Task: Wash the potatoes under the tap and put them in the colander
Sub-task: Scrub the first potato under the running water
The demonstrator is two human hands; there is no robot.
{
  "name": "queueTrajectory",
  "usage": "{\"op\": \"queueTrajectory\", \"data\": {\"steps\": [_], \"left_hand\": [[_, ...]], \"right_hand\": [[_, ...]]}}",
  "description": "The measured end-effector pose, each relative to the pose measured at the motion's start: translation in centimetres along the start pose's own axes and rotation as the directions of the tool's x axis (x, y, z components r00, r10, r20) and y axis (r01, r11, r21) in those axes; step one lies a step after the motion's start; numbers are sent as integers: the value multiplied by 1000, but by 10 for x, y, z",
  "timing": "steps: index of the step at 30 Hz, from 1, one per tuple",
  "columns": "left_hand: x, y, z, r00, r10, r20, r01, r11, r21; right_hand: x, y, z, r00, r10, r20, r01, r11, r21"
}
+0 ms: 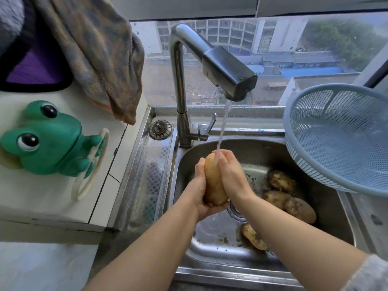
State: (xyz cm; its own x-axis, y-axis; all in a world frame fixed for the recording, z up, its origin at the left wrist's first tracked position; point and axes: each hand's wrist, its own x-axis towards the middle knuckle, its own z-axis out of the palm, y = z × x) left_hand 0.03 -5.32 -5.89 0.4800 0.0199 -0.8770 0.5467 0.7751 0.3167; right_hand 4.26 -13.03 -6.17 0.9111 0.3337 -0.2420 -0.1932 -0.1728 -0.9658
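I hold the potato [214, 183] upright above the sink [210, 238], in the stream from the tap [228, 74]. My left hand [199, 192] cups its lower end and my right hand [233, 175] wraps its side. I should turn it, rubbing every face clean, before reaching right to the colander [340, 133]. Four dirty potatoes [281, 181] lie in the sink.

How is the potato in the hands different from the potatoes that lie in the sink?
The held potato looks clean and pale yellow; the sink potatoes are brown with soil. The held potato sits under the running water, gripped by left hand and right hand; the sink potatoes lie below, untouched. All are oblong.
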Motion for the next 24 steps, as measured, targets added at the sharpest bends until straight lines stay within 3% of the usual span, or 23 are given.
{"op": "queueTrajectory", "data": {"steps": [1, 3, 7, 9, 11, 14, 16, 21, 24], "left_hand": [[0, 0, 1, 1000, -9, -3, 9, 1000, -9], [0, 5, -4, 999, -45, 4, 45, 998, -43], [-2, 16, -16, 992, -109, 65, 113, 992, -63], [-2, 14, -15, 996, -73, 53, 76, 996, -41], [-2, 9, -9, 1000, 7, 7, -7, 999, 44], [-4, 3, -6, 997, 61, -40, -55, 990, 134], [-5, 2, -10, 998, 45, -54, -37, 988, 148], [-8, 7, -26, 997, -73, 29, 71, 996, 58], [-7, 3, -23, 1000, 23, 8, -23, 991, 132]], "right_hand": [[3, -4, 1, 999, 45, -13, -45, 999, -2], [7, -6, -3, 990, 109, 95, -105, 994, -43], [1, 1, -14, 930, 71, 361, -44, 996, -83], [-1, -1, -12, 950, 40, 308, -22, 998, -60], [-2, -6, -6, 989, 31, 145, -32, 999, 6], [0, -14, 0, 989, 149, 23, -151, 985, 88], [-2, -17, -3, 979, 191, 72, -197, 977, 78], [-13, -1, -14, 931, 114, 346, -145, 987, 65], [-14, -7, -6, 978, 99, 184, -115, 990, 77]]}}
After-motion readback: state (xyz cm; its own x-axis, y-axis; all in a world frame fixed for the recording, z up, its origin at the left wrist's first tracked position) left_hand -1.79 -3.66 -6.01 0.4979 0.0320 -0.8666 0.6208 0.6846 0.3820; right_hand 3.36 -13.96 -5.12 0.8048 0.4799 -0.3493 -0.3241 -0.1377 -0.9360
